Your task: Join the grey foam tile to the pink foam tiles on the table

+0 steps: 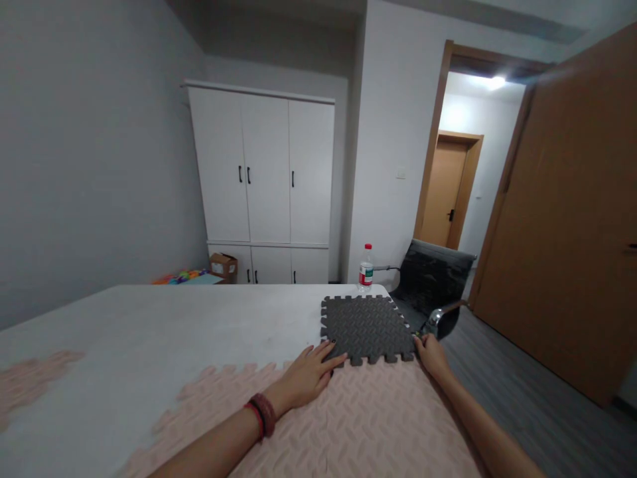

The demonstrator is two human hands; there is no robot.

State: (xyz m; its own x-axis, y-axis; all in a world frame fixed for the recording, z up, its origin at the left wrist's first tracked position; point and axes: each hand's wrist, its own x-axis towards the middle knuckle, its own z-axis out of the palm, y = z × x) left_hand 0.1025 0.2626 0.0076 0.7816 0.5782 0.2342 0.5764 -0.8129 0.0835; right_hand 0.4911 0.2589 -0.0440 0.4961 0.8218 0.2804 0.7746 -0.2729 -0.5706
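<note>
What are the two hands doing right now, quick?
Left hand: open, flat on the pink mat, fingertips at the grey mat.
Right hand: at the grey mat's corner; grip cannot be told.

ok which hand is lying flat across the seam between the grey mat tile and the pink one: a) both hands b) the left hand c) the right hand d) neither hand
b, the left hand lies palm down on the pink mat tile with its fingertips reaching the near edge of the grey mat tile, while the right hand is only at the grey tile's near right corner, by the table's edge.
</note>
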